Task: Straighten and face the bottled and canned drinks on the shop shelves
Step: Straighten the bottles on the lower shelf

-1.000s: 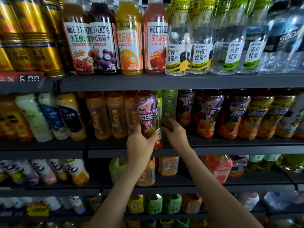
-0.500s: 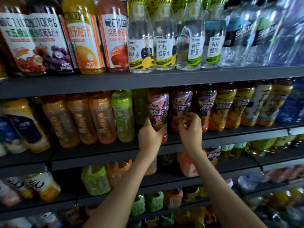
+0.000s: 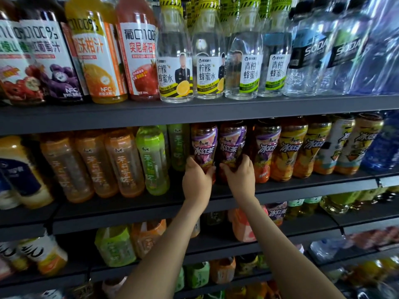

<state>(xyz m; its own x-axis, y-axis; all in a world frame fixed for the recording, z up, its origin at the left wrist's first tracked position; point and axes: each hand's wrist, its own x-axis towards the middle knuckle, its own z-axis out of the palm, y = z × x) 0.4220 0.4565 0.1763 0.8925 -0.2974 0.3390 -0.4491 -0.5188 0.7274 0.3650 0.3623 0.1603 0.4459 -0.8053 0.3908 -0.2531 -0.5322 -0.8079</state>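
Two purple-labelled iced tea bottles stand side by side on the second shelf (image 3: 194, 117). My left hand (image 3: 197, 180) grips the lower part of the left purple bottle (image 3: 204, 145). My right hand (image 3: 239, 178) wraps the base of the right purple bottle (image 3: 233, 143). Both labels face outward. To their right runs a row of iced tea bottles with a third purple label (image 3: 266, 147) and yellow labels (image 3: 290, 147). On the left stand green tea bottles (image 3: 151, 160) and orange tea bottles (image 3: 123, 162).
The top shelf carries juice bottles (image 3: 97, 57), clear honey-water bottles (image 3: 174, 67) and soda water bottles (image 3: 308, 52). Lower shelves (image 3: 216, 244) hold several more green, orange and pink drinks. Bottles stand tightly packed on both sides of my hands.
The view has shifted right and closer. My right hand moved from the shelf onto the second purple bottle and closed on it. My left hand keeps hold of the first purple bottle.
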